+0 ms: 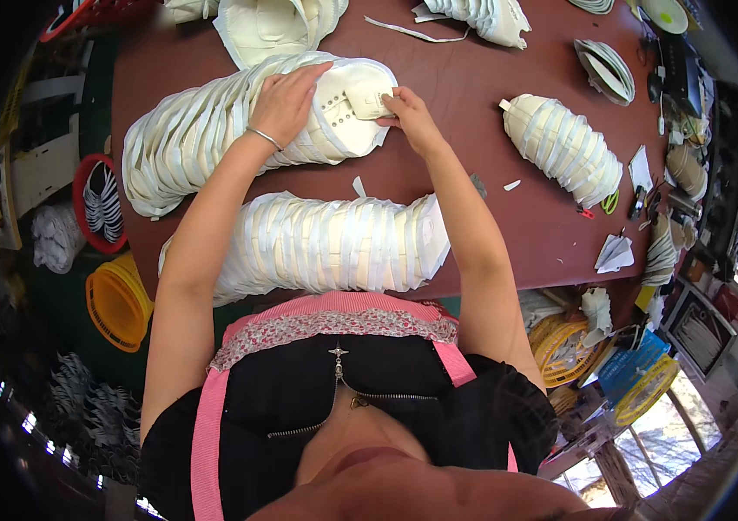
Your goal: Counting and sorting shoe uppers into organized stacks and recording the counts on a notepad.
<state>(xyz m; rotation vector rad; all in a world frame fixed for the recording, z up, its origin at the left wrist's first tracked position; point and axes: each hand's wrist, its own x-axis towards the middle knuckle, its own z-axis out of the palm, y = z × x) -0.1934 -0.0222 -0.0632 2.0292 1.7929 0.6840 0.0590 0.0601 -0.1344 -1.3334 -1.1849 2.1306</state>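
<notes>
A long row of nested cream shoe uppers lies across the far left of the table. Its right-end upper faces up, showing eyelet holes and a padded tongue with a small label. My right hand pinches the edge of that tongue between thumb and fingers. Across the top of the row, just left of the end upper, my left hand rests with its fingers stretched out. Nearer to me, between my forearms, lies a second row of cream uppers with pale edging.
More stacked uppers lie to the right, with others at the far edge. Paper slips and small tools sit on the brown table's right side. A red basket and yellow baskets stand left.
</notes>
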